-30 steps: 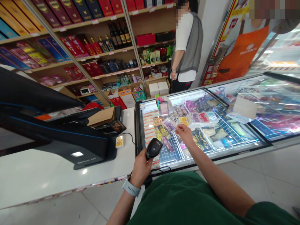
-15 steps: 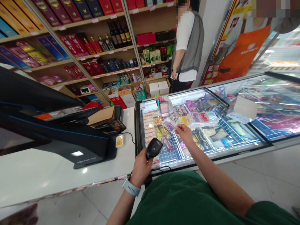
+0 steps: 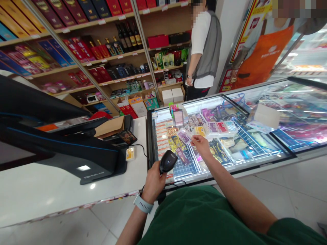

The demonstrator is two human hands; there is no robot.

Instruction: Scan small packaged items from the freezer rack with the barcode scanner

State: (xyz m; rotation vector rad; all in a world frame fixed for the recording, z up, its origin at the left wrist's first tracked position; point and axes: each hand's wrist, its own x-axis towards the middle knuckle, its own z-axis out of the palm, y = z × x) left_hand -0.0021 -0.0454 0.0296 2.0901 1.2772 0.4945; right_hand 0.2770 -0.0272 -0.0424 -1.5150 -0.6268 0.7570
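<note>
Your left grip (image 3: pixel 154 181) clasps the barcode scanner (image 3: pixel 168 162); right grip (image 3: pixel 201 145) pinches the purple-labelled pack (image 3: pixel 184 135), ahead-right of scanner, apart.

one black plastic handheld scanner (image 3: pixel 168 161), two yellow-labelled clear packs (image 3: pixel 130 154), two purple-labelled clear packs (image 3: pixel 184 135), one red-labelled clear pack (image 3: pixel 222 127)

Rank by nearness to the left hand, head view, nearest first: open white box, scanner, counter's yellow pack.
1. Scanner: in the left hand.
2. Yellow pack: on the counter, leftward.
3. Open white box: on the freezer, far right.
</note>
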